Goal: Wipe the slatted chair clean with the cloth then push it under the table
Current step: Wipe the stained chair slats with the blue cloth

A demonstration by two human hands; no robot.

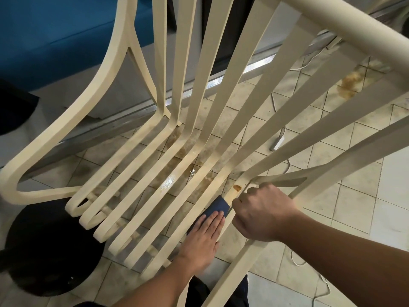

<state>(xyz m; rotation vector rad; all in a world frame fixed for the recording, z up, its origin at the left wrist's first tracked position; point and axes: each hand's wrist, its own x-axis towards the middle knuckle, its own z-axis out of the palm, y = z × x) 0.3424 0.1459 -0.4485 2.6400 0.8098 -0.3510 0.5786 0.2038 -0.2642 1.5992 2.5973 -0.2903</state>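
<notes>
Cream plastic slatted chair [202, 149]: wiping appears underway, with a brown stain [237, 187] left on its seat and the push under the table not yet done. Left hand [203, 238], fingers straight, presses the dark blue folded cloth [218, 206] onto a seat slat. Right hand [263, 213], fingers curled, grips the chair's neighbouring slat.

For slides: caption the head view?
Left hand presses blue cloth on slatted chair near brown stain; right hand grips the chair.
</notes>
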